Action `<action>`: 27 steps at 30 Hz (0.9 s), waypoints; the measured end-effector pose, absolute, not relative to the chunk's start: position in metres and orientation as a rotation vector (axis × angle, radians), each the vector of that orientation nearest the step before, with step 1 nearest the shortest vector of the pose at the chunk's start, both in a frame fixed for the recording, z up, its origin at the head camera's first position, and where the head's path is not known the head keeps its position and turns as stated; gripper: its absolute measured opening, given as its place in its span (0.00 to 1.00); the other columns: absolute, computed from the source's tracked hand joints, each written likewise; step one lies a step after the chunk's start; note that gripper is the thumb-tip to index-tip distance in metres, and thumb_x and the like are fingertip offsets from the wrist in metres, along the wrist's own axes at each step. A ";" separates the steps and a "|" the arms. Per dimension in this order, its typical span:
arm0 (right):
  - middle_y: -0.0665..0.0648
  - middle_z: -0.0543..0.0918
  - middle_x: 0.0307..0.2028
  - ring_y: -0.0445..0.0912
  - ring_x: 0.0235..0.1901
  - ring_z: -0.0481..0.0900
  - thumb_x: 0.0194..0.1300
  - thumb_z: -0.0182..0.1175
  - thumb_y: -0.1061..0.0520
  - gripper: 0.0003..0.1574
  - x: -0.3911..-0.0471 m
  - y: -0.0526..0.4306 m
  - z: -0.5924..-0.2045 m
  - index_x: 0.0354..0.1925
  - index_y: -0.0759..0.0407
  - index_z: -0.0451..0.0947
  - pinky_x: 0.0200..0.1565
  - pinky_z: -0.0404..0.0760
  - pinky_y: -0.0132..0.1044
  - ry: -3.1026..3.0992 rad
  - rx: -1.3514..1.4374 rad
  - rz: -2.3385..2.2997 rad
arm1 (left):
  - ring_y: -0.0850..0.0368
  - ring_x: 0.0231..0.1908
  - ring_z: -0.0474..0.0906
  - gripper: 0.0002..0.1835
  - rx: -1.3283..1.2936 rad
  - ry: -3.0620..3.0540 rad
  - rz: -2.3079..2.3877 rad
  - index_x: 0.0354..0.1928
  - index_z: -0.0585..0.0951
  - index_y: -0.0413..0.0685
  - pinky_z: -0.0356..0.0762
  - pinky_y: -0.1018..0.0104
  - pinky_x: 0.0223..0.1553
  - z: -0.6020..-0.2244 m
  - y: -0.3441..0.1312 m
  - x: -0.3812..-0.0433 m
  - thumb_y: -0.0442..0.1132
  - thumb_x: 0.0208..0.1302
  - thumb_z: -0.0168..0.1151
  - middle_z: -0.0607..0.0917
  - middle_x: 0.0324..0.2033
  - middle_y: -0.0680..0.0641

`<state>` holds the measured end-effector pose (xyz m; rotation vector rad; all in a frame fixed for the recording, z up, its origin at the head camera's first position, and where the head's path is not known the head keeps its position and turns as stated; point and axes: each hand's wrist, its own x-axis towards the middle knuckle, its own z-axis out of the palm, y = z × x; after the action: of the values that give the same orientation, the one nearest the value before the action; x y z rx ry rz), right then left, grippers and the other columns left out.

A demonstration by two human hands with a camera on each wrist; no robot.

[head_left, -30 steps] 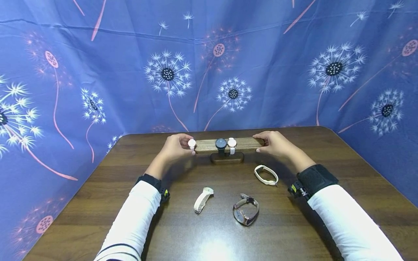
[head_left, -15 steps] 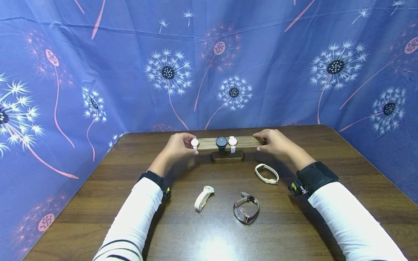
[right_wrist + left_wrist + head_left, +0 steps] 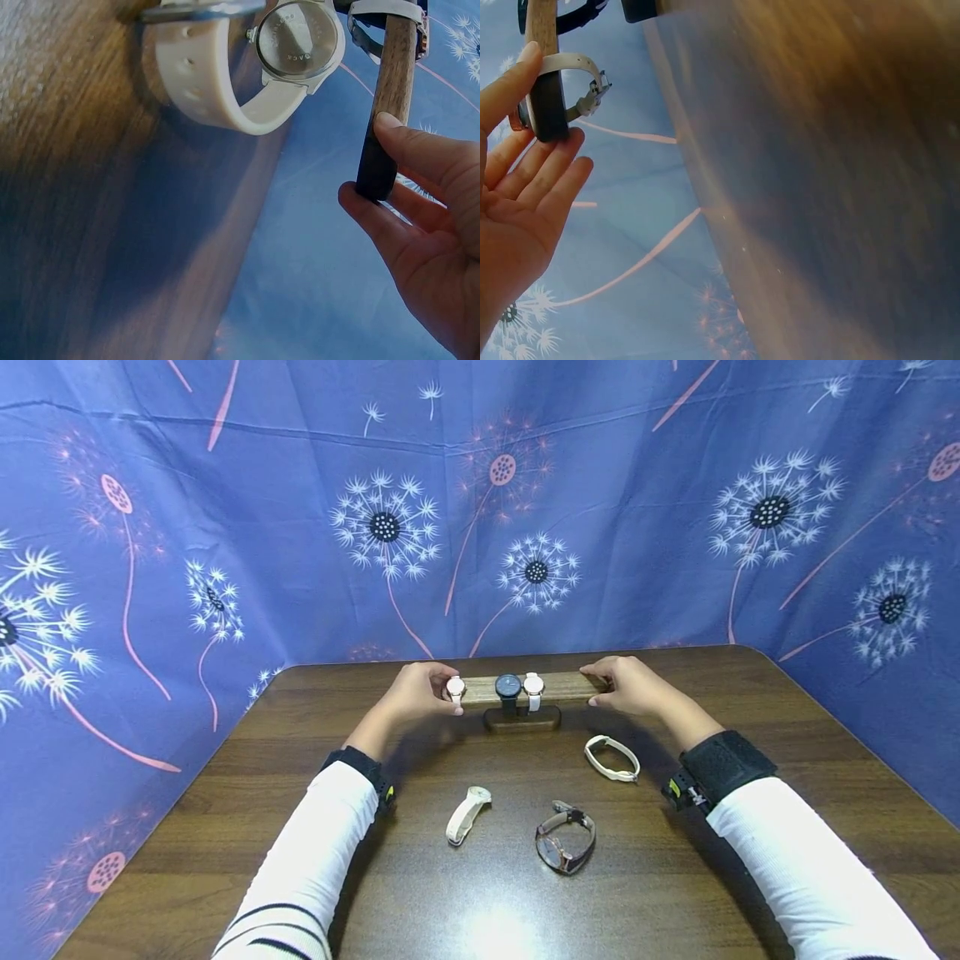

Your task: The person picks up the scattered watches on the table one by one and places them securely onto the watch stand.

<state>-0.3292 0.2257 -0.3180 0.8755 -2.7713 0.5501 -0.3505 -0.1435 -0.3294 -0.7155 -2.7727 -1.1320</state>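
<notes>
A wooden watch stand [image 3: 562, 687] with a dark base stands near the table's far edge. My left hand [image 3: 417, 693] is at the bar's left end, pinching a white-strapped watch [image 3: 456, 688] that loops round the bar. In the left wrist view the thumb touches the white strap [image 3: 574, 61], and the fingers lie at the bar's end and behind the watch face. My right hand [image 3: 633, 687] grips the bar's right end between thumb and fingers. A black watch [image 3: 507, 687] and another white watch [image 3: 533, 685] sit at the middle of the bar.
Nearer on the brown table [image 3: 300, 727] lie a cream-strapped watch [image 3: 467, 814], a brown-strapped watch [image 3: 564, 839] and a white watch [image 3: 611, 760], the last just in front of the right hand. A blue dandelion-print cloth [image 3: 450, 527] hangs behind the table.
My left hand has moved a little to the right, bringing the white-strapped watch farther along the bar. The right hand stays on the bar's end, and the watches on the table have not moved.
</notes>
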 end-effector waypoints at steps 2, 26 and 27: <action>0.71 0.80 0.51 0.59 0.46 0.79 0.55 0.71 0.64 0.32 -0.329 0.226 -0.318 0.57 0.73 0.75 0.46 0.77 0.54 -2.778 0.867 0.549 | 0.55 0.42 0.82 0.33 -0.726 -2.776 -1.111 0.54 0.80 0.39 0.80 0.60 0.46 -0.329 -0.141 -0.350 0.38 0.43 0.81 0.86 0.41 0.46; 0.69 0.82 0.48 0.58 0.45 0.79 0.53 0.72 0.64 0.31 -0.333 0.227 -0.319 0.56 0.72 0.77 0.45 0.78 0.53 -2.769 0.881 0.539 | 0.55 0.41 0.79 0.33 -0.888 -2.776 -0.747 0.53 0.81 0.39 0.78 0.62 0.45 -0.324 -0.109 -0.355 0.43 0.42 0.82 0.86 0.44 0.46; 0.69 0.82 0.47 0.58 0.45 0.80 0.53 0.72 0.64 0.31 -0.332 0.227 -0.319 0.55 0.72 0.77 0.45 0.78 0.53 -2.768 0.880 0.535 | 0.55 0.41 0.79 0.33 -0.891 -2.774 -0.745 0.53 0.81 0.39 0.78 0.62 0.45 -0.324 -0.108 -0.355 0.43 0.42 0.82 0.86 0.44 0.46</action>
<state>-0.3324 0.2273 -0.3193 0.8798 -2.7684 0.5347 -0.3549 -0.1078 -0.3242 -0.8914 -2.7740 -0.7451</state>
